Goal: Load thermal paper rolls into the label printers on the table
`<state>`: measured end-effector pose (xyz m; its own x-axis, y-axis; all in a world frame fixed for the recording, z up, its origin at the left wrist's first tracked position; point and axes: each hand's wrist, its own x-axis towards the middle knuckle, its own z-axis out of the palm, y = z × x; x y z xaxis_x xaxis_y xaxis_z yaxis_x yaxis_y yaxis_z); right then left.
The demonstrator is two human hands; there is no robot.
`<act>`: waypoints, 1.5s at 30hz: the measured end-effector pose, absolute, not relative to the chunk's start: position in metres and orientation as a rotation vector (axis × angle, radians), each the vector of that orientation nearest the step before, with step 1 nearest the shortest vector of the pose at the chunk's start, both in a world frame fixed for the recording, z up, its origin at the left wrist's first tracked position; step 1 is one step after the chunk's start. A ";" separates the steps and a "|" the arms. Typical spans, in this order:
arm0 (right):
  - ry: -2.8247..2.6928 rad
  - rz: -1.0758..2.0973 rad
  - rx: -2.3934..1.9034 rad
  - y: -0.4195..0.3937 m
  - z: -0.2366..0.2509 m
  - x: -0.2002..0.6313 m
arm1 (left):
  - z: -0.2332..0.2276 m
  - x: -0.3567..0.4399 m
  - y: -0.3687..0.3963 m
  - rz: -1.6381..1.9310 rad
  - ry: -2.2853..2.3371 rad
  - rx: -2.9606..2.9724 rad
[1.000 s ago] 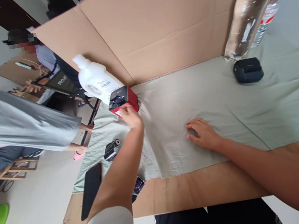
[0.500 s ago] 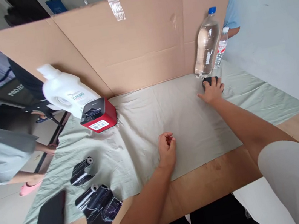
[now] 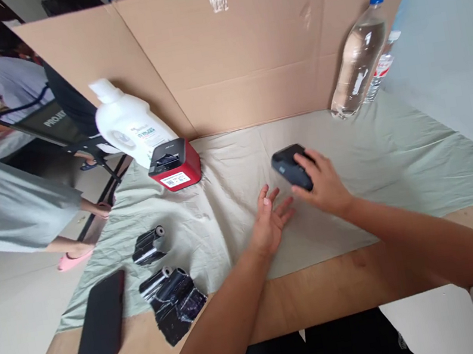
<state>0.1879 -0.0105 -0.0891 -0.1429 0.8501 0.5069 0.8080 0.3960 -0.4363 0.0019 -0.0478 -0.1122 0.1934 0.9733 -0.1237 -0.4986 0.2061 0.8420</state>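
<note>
My right hand (image 3: 326,183) is closed on a small dark box-shaped device (image 3: 289,163) with rounded edges, held at its right end above the cloth. What kind of device it is I cannot make out. Left of it and a little lower, my left hand (image 3: 270,220) has its fingers spread and nothing in it; it is apart from the device. A red and black box-shaped device (image 3: 186,164) with a white label stands farther left, in front of a white jug (image 3: 127,120).
Rolls of black glossy film (image 3: 173,299) and a dark flat case (image 3: 101,326) lie on the left. A large water bottle (image 3: 359,59) and a smaller bottle (image 3: 378,79) stand at the back right against a cardboard panel (image 3: 251,47). People are beyond the table's left side.
My right hand has brought the dark device from beside the bottles leftward and nearer to me. My left hand has opened its curled fingers. The view has shifted.
</note>
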 end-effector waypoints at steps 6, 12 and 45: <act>-1.915 0.350 -1.136 -0.065 -0.089 0.128 | -0.101 -0.006 -0.049 1.374 0.818 0.699; -1.385 0.840 -1.169 -0.036 -0.114 0.137 | -0.112 -0.005 -0.047 1.320 0.770 0.779; -1.203 1.403 -0.910 -0.028 -0.130 0.155 | -0.125 -0.019 -0.022 1.174 0.909 0.775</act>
